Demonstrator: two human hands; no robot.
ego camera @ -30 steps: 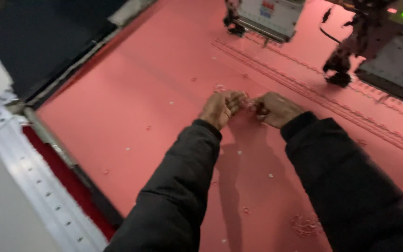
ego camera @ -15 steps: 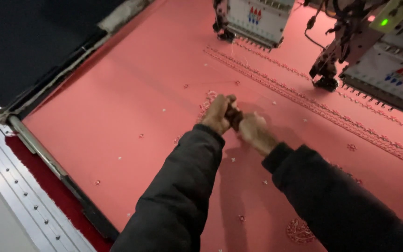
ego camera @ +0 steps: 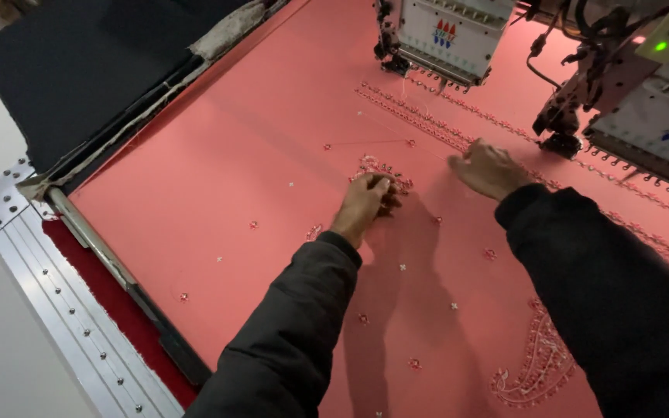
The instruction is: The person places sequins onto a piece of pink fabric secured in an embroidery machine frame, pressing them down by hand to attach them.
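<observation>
1. metal rail (ego camera: pixel 63 310): silver strip with rows of rivets, far left, running slantwise along the edge of the table.
2. black cloth (ego camera: pixel 79 77): dark sheet at upper left, beyond the frame bar, apart from the pink cloth.
3. pink cloth (ego camera: pixel 218 178): stretched flat over the table, dotted with small stitched flowers; a paisley motif (ego camera: pixel 540 364) lies at lower right.
4. left hand (ego camera: pixel 365 203): dark sleeve, fingers curled and pinched down on a small beaded motif (ego camera: pixel 377 166) in the middle of the cloth; whether it grips a thread or only presses the cloth cannot be told.
5. beaded motif: lies on the pink cloth just beyond the left fingertips, touching them.
6. right hand (ego camera: pixel 488 168): well apart from the left, loosely cupped, palm down, fingertips resting on the cloth beside the stitched border band (ego camera: pixel 443 128); holds nothing that shows.
7. embroidery head (ego camera: pixel 451 35): white machine unit at top centre, needles above the border band.
8. second embroidery head (ego camera: pixel 644 116): at top right, green light lit, over the same band.
</observation>
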